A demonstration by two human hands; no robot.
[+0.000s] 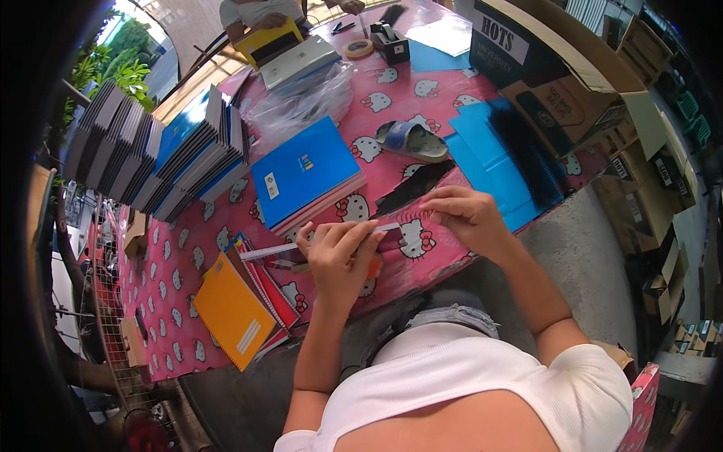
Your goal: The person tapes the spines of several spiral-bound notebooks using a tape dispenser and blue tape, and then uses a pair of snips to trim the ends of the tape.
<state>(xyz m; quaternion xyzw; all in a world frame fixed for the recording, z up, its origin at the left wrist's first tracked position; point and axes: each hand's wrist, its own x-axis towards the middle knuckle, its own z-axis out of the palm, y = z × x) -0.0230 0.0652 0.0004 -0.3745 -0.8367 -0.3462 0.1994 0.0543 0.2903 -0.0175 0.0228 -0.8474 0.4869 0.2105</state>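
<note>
My left hand (pixel 337 252) is closed round a thin notebook (pixel 390 239), which stands nearly edge-on with its long spine side upward. From the notebook's right end a thin reddish spiral binding coil (pixel 413 215) runs to my right hand (pixel 468 218), whose thumb and fingers are pinched on it. How far the coil goes into the notebook is too small to tell. Just beyond my hands lies a stack of blue-covered notebooks (pixel 305 173). Left of my left hand are several spiral notebooks, a yellow one (pixel 235 310) on top.
Tall piles of notebooks (pixel 181 154) stand at the left. A slipper (pixel 412 141), blue sheets (pixel 482 166) and black coils (pixel 527 154) lie to the right, near a large carton (pixel 546 68). At the far side are a tape dispenser (pixel 390 45) and another person's hand (pixel 269 22) on a yellow notebook.
</note>
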